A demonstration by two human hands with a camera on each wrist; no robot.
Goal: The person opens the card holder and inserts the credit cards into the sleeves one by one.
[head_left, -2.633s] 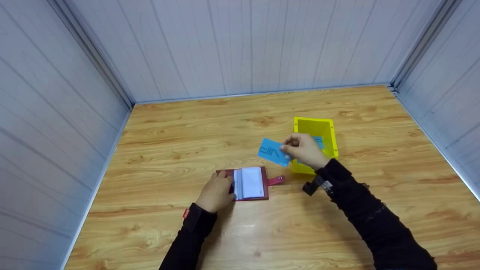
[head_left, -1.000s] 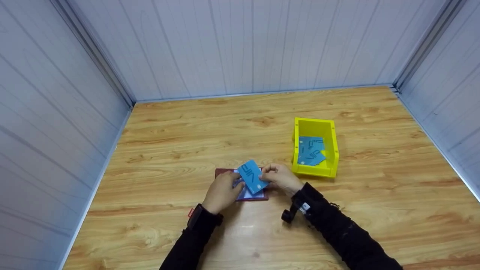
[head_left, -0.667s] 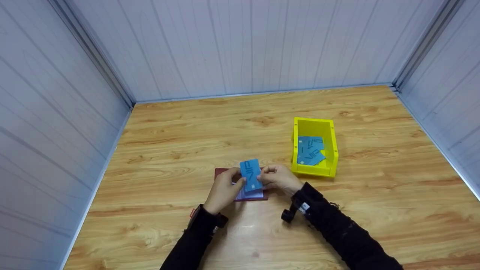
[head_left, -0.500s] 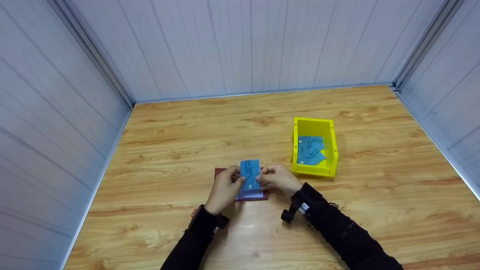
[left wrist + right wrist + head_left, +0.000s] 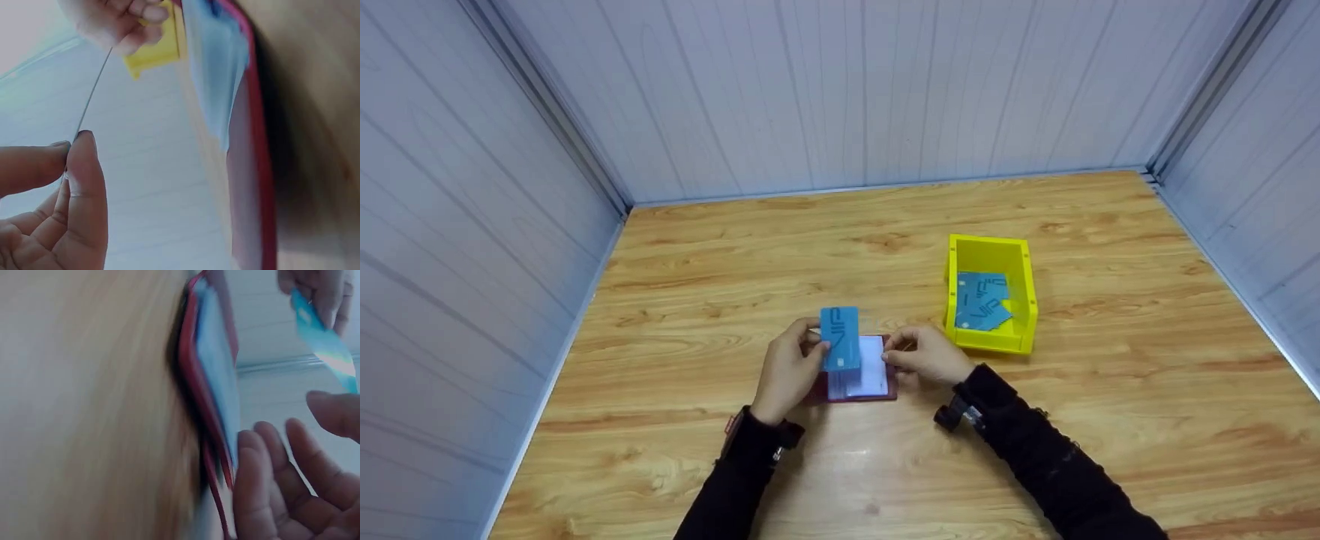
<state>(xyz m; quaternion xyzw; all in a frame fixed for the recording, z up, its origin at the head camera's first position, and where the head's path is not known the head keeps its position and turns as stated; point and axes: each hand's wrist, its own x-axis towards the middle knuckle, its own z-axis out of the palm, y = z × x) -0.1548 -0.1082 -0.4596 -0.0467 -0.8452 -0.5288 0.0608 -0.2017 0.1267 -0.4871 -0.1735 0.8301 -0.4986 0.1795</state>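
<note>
In the head view a blue VIP card stands tilted above an open red card holder with clear inner sleeves. My left hand pinches the card by its left edge between thumb and index finger. The left wrist view shows the card edge-on, raised off the holder. Beside the holder's right edge is my right hand. In the right wrist view its thumb and fingers stand apart, loosely bent, with nothing between them. The holder's left cover is mostly hidden behind the left hand and card.
A yellow bin stands to the right, behind the right hand, with several blue cards lying in it. The wood-patterned table is bounded by white panel walls at the back and both sides.
The right hand brought the card from the bin to above the holder. The left hand left the holder, took the card and drew it leftward. The right hand let go and shifted slightly right.
</note>
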